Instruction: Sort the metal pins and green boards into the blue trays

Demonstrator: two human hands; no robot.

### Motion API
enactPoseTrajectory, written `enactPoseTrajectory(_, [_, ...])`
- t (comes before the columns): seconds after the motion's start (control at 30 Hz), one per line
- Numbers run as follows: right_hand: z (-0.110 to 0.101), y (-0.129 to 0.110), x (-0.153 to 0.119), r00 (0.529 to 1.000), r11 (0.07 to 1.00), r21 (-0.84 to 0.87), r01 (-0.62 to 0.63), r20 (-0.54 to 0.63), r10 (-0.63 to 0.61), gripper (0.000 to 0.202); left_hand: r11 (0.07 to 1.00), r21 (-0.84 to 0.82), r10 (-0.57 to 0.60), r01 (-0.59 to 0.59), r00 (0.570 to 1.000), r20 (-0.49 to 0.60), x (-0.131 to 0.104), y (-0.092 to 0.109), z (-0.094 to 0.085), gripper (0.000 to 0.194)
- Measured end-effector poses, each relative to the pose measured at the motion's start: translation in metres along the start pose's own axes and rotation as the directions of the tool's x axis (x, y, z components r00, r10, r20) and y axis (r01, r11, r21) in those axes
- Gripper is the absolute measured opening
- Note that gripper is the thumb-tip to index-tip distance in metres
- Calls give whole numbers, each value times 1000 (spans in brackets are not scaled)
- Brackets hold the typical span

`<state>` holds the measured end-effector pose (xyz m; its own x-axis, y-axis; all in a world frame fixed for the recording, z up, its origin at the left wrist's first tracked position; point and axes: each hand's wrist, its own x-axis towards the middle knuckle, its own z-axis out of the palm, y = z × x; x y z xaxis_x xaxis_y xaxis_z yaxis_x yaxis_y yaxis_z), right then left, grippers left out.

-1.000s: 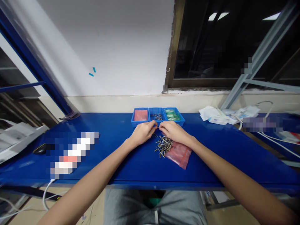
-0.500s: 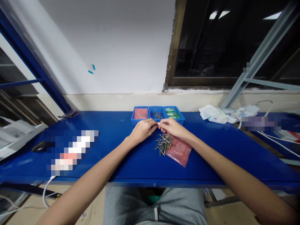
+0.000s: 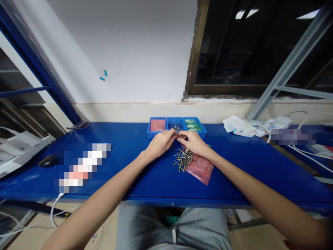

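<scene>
My left hand [image 3: 162,143] and my right hand [image 3: 191,141] meet at the fingertips just in front of the blue bins. The fingers of both are pinched together, and whatever they hold is too small to make out. Below my right hand lies a pile of thin metal pins [image 3: 183,159], partly against a pink plastic bag [image 3: 201,169]. Of the three joined bins, the left bin [image 3: 148,131] has pink bags, the middle bin [image 3: 170,119] has metal pins, and the right bin [image 3: 204,130] has green bags.
White packets [image 3: 241,127] and cables lie at the back right of the blue table [image 3: 145,184]. A black mouse [image 3: 47,160] and a blurred-out object [image 3: 85,166] are on the left. Metal posts stand at both sides.
The whole view has shifted slightly. My fingertips stay together, with the left fingers a little higher and the right fingers more bent.
</scene>
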<state>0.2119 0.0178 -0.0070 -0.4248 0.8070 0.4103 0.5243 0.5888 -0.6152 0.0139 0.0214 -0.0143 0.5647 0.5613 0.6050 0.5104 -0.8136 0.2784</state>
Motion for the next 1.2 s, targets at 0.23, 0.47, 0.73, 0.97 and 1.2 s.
enactPoseTrajectory(0.23, [-2, -3, 0, 995, 974, -202, 101, 20, -99, 20, 992, 129, 19, -18, 1000, -4, -1, 1, -2, 22])
enactPoseTrajectory(0.47, [-1, -4, -1, 1000, 987, -162, 6, 30, -1, 27, 984, 178, 16, -3, 998, -68, -1, 2, -2, 24])
enactPoseTrajectory(0.73, [-7, -11, 0, 998, 999, -34, -34, 51, 36, 28, 992, 127, 15, -9, 999, -44, -1, -1, 0, 14])
enactPoseTrajectory(0.97, [-5, -8, 1, 999, 1000, -6, -19, -35, 19, 12, 998, -57, -15, 7, 990, -140, 1, 2, 1, 11])
enactPoseTrajectory(1.2, [-1, -13, -3, 998, 999, 17, 42, 48, -42, 17, 837, -511, -335, 196, 922, -194, 6, 8, 0, 23])
